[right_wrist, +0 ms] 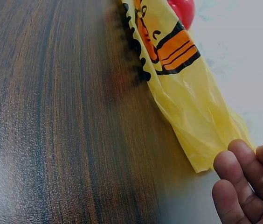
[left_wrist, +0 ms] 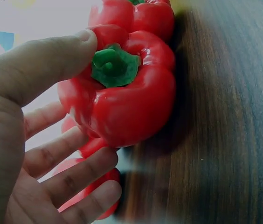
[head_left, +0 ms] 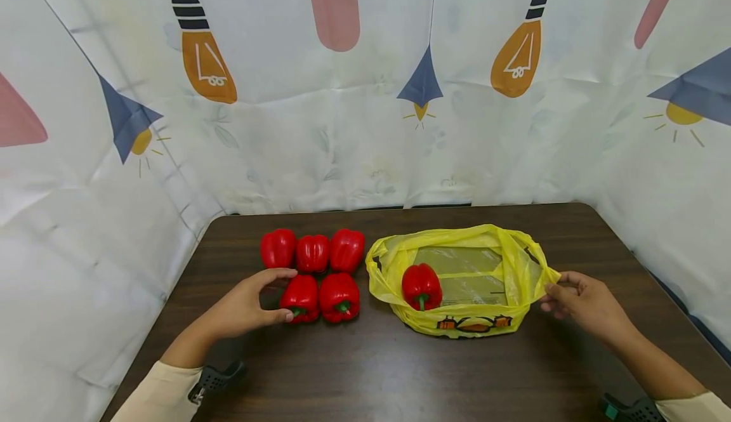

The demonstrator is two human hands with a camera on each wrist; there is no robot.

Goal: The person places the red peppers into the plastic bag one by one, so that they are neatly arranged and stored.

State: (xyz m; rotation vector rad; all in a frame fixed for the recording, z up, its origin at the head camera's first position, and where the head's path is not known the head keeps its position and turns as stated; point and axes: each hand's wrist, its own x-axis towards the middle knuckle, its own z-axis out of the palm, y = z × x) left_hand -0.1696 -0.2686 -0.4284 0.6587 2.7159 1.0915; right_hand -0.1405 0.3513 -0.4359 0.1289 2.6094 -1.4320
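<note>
In the head view my left hand reaches around the left side of a red bell pepper in the front row. Its thumb overlaps the pepper beside the green stem in the left wrist view, and the fingers spread loosely below. Another red bell pepper sits right beside it. My right hand pinches the right edge of a yellow plastic bag between thumb and forefinger. The bag lies with its mouth wide, and one red bell pepper rests inside.
Behind the front row stand three more red bell peppers, the left one nearest the table's left side. All sits on a dark wooden table. A white printed curtain hangs behind the table.
</note>
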